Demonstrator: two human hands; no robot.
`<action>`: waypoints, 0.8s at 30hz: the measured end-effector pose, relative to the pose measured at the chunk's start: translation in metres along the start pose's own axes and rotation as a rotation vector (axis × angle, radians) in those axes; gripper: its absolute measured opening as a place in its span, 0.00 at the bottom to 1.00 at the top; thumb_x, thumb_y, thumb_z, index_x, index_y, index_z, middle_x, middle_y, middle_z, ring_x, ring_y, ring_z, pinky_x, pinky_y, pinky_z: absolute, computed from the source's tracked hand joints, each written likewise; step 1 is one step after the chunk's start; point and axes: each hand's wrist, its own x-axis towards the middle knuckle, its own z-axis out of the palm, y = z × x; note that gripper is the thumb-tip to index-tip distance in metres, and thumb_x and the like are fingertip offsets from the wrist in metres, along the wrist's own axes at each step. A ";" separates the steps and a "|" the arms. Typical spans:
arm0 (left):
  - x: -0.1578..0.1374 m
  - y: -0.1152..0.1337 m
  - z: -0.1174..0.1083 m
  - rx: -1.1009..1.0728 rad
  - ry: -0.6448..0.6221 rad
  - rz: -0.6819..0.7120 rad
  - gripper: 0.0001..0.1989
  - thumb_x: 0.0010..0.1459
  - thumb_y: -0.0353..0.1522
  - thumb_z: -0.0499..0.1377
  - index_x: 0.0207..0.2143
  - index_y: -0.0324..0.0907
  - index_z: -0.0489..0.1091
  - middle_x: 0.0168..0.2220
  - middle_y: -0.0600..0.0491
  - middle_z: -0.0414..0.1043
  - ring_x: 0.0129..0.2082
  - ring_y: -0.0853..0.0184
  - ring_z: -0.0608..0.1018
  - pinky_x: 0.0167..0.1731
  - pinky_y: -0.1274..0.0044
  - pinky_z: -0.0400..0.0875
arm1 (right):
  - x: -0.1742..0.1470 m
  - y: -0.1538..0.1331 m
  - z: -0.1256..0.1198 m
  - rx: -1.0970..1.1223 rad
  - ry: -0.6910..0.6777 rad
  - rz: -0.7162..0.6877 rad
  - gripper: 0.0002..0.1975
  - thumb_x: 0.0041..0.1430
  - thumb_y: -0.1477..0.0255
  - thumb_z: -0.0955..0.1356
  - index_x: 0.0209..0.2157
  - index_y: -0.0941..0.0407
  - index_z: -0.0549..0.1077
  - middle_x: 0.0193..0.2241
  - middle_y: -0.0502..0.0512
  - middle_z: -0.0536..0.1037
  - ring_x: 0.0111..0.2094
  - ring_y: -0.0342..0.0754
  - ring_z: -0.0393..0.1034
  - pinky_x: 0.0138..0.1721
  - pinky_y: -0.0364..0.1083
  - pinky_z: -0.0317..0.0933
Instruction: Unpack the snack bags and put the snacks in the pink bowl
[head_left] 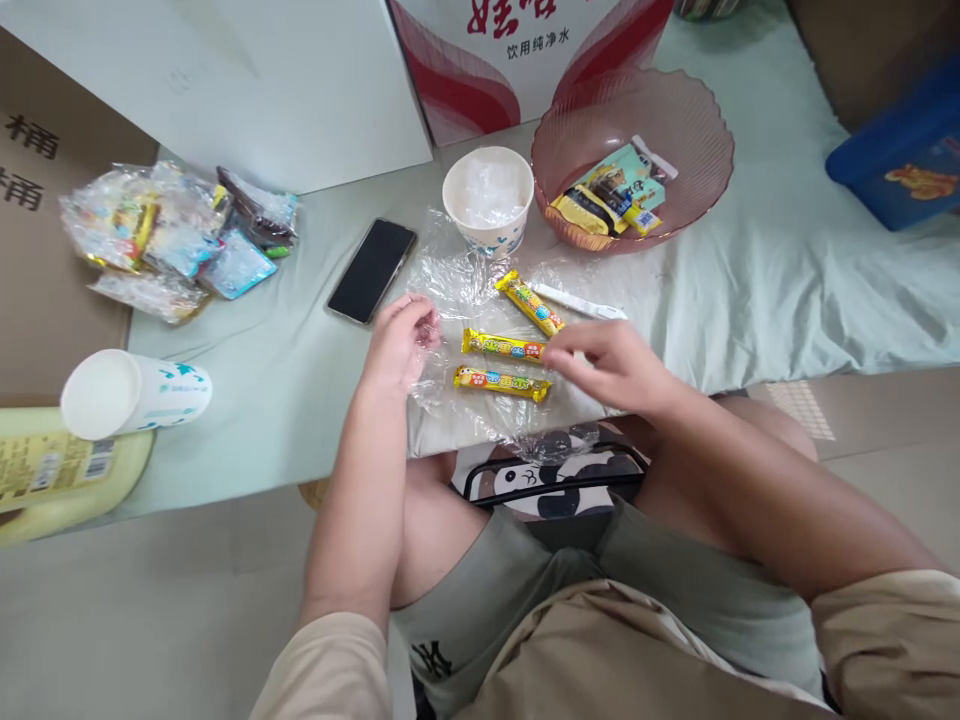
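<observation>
Three yellow stick-shaped snack packets lie on clear plastic film (457, 285) in front of me: an upper slanted packet (529, 303), a middle packet (501, 346) and a lower packet (501, 383). My left hand (399, 342) is at the film's left edge, fingers curled in on the film. At the right end of the middle packet, my right hand (611, 362) has its thumb and fingers closed on the tip. Beside the upper packet lies a white pen-like tool (577, 300), partly behind my right hand.
Behind the film stand a paper bowl (487, 235) with clear plastic inside and a pink bowl (705, 170) with snack packets. A phone (372, 270), a pile of wrapped packets (169, 235) and a tipped paper cup (139, 393) lie leftward. A blue container (900, 150) is at right.
</observation>
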 end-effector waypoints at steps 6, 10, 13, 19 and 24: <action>-0.002 -0.003 0.012 -0.089 -0.077 -0.093 0.11 0.46 0.29 0.65 0.25 0.41 0.63 0.21 0.59 0.63 0.18 0.77 0.65 0.17 0.84 0.57 | 0.022 0.016 0.017 -0.365 0.144 0.301 0.19 0.64 0.68 0.66 0.54 0.58 0.74 0.47 0.65 0.80 0.47 0.61 0.71 0.48 0.56 0.62; -0.001 -0.004 0.013 -0.105 -0.060 -0.072 0.10 0.46 0.28 0.64 0.24 0.41 0.63 0.21 0.58 0.63 0.17 0.77 0.65 0.17 0.84 0.57 | 0.022 0.017 0.013 -0.356 0.165 0.299 0.16 0.65 0.70 0.62 0.50 0.56 0.75 0.43 0.63 0.81 0.45 0.59 0.70 0.45 0.54 0.59; 0.001 -0.006 0.009 -0.106 -0.044 -0.050 0.09 0.47 0.28 0.63 0.24 0.41 0.63 0.21 0.58 0.63 0.18 0.77 0.65 0.17 0.85 0.57 | 0.015 0.013 0.011 -0.274 0.165 0.184 0.17 0.64 0.69 0.62 0.51 0.56 0.74 0.42 0.61 0.80 0.43 0.57 0.71 0.45 0.53 0.60; 0.002 -0.007 0.006 -0.111 -0.033 -0.032 0.08 0.48 0.28 0.63 0.24 0.41 0.65 0.22 0.57 0.64 0.19 0.77 0.66 0.17 0.85 0.59 | 0.013 0.000 0.030 -0.401 0.011 0.131 0.19 0.61 0.69 0.63 0.52 0.57 0.74 0.47 0.65 0.78 0.47 0.60 0.70 0.47 0.54 0.59; 0.000 -0.006 0.008 -0.086 -0.015 -0.042 0.09 0.48 0.28 0.64 0.24 0.41 0.63 0.22 0.58 0.63 0.18 0.77 0.65 0.17 0.85 0.58 | 0.018 0.002 0.028 -0.397 -0.061 0.142 0.16 0.64 0.67 0.65 0.51 0.55 0.73 0.43 0.62 0.81 0.45 0.59 0.72 0.46 0.54 0.58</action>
